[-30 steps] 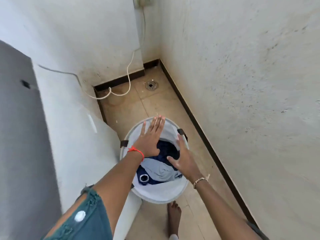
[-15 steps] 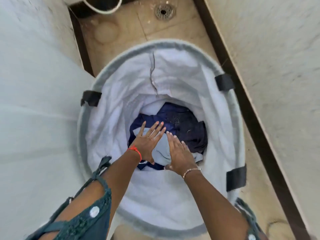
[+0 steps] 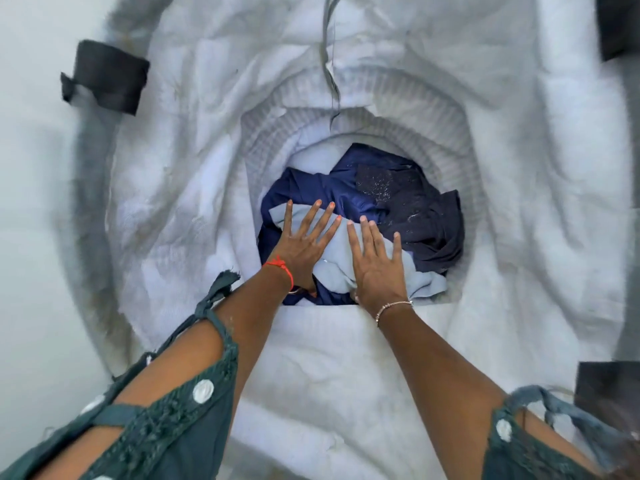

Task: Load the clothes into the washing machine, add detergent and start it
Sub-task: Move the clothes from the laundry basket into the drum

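A white fabric laundry basket (image 3: 194, 174) fills the view, seen from straight above. At its bottom lies a heap of clothes: a dark navy garment (image 3: 408, 209) and a light blue one (image 3: 346, 268). My left hand (image 3: 304, 244), with a red thread at the wrist, lies flat with fingers spread on the light blue cloth. My right hand (image 3: 377, 265), with a thin bracelet, lies flat beside it on the same cloth. Neither hand grips anything. No washing machine or detergent is in view.
Black strap handles sit on the basket's rim at the left (image 3: 107, 81), the upper right (image 3: 620, 26) and the lower right (image 3: 606, 386). A pale wall or surface (image 3: 31, 237) runs along the left of the basket.
The view has dropped much closer over the basket. Both hands have reached deeper and now rest flat on the clothes at the bottom.
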`<act>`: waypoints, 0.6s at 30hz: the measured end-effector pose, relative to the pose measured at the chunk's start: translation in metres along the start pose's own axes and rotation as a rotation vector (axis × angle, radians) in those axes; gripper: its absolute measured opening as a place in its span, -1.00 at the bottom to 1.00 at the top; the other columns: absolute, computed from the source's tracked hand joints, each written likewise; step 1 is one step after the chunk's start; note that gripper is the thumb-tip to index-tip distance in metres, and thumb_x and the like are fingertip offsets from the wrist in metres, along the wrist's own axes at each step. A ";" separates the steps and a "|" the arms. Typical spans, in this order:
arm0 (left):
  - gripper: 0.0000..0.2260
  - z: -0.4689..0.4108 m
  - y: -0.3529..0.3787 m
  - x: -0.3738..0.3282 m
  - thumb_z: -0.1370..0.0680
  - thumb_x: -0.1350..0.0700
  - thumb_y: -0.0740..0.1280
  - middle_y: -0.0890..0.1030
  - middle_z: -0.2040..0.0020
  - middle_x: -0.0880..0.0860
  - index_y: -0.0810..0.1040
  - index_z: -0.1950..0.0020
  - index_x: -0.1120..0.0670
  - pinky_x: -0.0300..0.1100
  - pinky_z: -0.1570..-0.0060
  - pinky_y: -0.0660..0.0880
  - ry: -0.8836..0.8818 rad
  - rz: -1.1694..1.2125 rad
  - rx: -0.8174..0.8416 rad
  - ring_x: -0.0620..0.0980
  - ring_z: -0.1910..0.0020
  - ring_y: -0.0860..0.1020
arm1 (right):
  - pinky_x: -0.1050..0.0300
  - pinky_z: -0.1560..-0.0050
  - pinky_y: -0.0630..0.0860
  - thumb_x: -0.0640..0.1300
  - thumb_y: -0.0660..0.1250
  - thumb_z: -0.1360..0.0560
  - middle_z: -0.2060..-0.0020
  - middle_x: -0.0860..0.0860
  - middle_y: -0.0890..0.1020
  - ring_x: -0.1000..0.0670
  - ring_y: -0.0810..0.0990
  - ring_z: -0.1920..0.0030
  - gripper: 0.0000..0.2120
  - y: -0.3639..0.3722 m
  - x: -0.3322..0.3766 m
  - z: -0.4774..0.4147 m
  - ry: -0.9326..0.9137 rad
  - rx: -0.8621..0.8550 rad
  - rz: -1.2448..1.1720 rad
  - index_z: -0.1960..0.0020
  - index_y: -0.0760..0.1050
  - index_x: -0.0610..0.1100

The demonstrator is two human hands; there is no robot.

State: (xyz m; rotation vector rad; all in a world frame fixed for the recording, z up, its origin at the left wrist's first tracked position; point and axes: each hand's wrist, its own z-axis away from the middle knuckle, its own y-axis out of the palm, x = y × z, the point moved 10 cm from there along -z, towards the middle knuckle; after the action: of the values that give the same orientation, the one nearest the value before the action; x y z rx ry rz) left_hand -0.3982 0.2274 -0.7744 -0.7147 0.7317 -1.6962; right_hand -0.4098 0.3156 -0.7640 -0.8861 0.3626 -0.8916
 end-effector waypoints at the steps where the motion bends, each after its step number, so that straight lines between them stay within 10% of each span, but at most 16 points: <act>1: -0.05 -0.002 0.002 -0.003 -0.41 -0.15 0.31 -0.23 -0.52 0.18 -0.28 -0.49 0.16 0.41 -0.26 -0.28 0.007 -0.011 0.008 0.22 -0.48 -0.24 | -0.26 -0.43 -0.17 -0.12 0.30 -0.48 -0.51 -0.12 -0.23 -0.07 -0.21 -0.51 -0.08 0.002 0.000 -0.002 -0.004 0.004 -0.007 -0.48 -0.37 -0.13; 8: -0.33 -0.002 0.004 -0.013 -0.55 0.10 0.11 -0.19 -0.53 0.11 -0.26 -0.49 0.20 0.39 -0.31 -0.22 0.054 0.034 0.076 0.07 -0.51 -0.20 | -0.32 -0.40 -0.05 -0.36 -0.01 -0.48 -0.48 -0.13 0.18 -0.09 0.15 -0.48 -0.38 0.000 0.004 -0.001 -0.034 -0.097 -0.113 -0.51 -0.05 -0.16; 12: -0.48 0.008 -0.002 -0.018 -0.60 0.31 -0.05 -0.15 -0.54 0.12 -0.25 -0.48 0.26 0.17 -0.44 -0.16 0.071 0.069 0.109 -0.03 -0.51 -0.13 | -0.29 -0.10 0.46 -0.27 -0.05 -0.31 -0.15 -0.06 0.62 -0.06 0.60 -0.15 -0.40 -0.012 0.007 0.007 -0.032 -0.190 -0.032 -0.25 0.51 -0.13; 18: -0.50 0.047 -0.053 -0.021 -0.60 0.35 -0.07 -0.21 -0.52 0.18 -0.27 -0.46 0.29 -0.05 -0.47 -0.15 0.038 0.207 0.111 0.06 -0.51 -0.17 | -0.29 -0.08 0.48 -0.25 0.01 -0.33 -0.16 -0.03 0.61 -0.09 0.57 -0.19 -0.46 -0.082 0.002 0.048 -0.025 -0.301 -0.050 -0.29 0.37 -0.09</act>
State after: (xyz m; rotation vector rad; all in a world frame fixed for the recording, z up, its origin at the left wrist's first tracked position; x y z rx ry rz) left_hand -0.3890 0.2530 -0.7059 -0.5126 0.7066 -1.5514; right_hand -0.4218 0.3130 -0.6702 -1.1861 0.4622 -0.8847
